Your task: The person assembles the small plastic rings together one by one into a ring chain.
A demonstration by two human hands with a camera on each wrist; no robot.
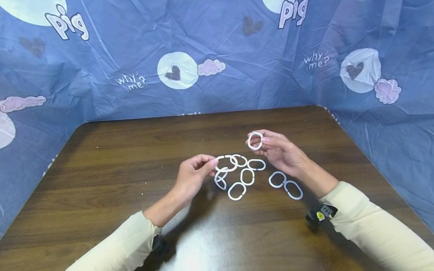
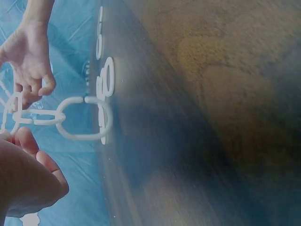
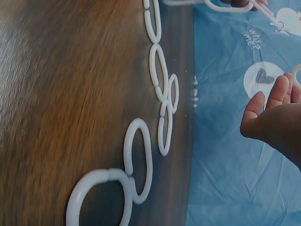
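Note:
My left hand (image 1: 194,171) pinches a white plastic C-shaped link (image 1: 226,163) between thumb and fingers. Joined links dangle from it toward the tabletop, and in the left wrist view the lowest hanging link (image 2: 84,137) shows a small gap in its side. My right hand (image 1: 279,150) is raised to the right and a little farther back, holding a single white link (image 1: 249,142) upright between thumb and fingers. In the right wrist view only a sliver of that link is visible at the right edge, beside the fingers (image 3: 278,89).
Several loose white links lie on the brown wooden table (image 1: 135,150) between the hands, among them an oval link (image 1: 229,192) at the front. Two more links (image 1: 277,172) lie under the right wrist. Blue printed cloth (image 1: 217,98) stands behind and beside the table.

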